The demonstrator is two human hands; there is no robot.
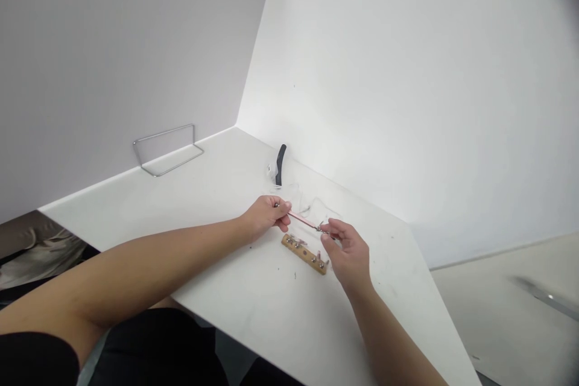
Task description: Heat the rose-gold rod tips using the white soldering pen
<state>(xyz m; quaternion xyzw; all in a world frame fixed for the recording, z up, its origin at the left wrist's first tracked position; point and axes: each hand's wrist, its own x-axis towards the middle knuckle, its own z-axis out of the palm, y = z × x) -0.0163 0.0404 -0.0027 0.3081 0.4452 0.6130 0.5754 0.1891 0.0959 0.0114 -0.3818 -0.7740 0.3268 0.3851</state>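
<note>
Between my two hands stretches a thin pink strip (302, 219) with small dark metal bits at its ends. My left hand (268, 215) pinches its left end between thumb and fingers. At the other end, my right hand (346, 248) has its thumb and fingertips closed around the small metal piece (318, 228). Just below the strip, a narrow wooden block (304, 254) lies on the white table (253, 313), with several shiny round metal parts and small pinkish pieces on it. Fine detail of the strip is too small to make out.
Behind my hands lie clear plastic wrapping (294, 196) and a dark curved handle-like object (280, 166) with a small white piece (271, 169) beside it. A bent metal wire frame (156, 175) stands against the left panel. White walls close off the back.
</note>
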